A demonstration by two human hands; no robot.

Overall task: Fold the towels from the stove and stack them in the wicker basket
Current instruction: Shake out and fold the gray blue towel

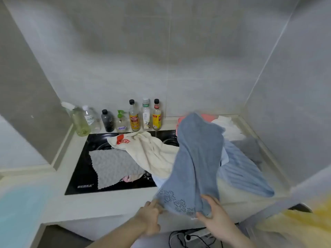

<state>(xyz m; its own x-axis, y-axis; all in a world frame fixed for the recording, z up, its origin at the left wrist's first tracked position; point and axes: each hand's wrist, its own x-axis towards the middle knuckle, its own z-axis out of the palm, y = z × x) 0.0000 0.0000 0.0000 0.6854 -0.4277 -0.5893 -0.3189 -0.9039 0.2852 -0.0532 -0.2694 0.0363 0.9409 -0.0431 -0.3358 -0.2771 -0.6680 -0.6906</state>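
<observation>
Seven bottles (114,119) in row along bench (107,203) back edge, left half; most clear, one dark, contents partly visible. Black glass stove (80,176) left-centre: grey waffle-textured towel (114,167) flat on it, cream terry towel (148,151) with red print crumpled beside. Left hand (152,217) pinching near edge of blue-grey towel (197,158); right hand (213,212) gripping same hem, perforated pattern there. Light blue ribbed towel (241,170), white and pink towels piled toward right back corner.

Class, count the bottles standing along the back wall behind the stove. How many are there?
7, in a row on the ledge, left to right: spray bottle, clear bottle, dark bottle, small green-topped sprayer, then three tall condiment bottles. Towels may hide more.
</observation>
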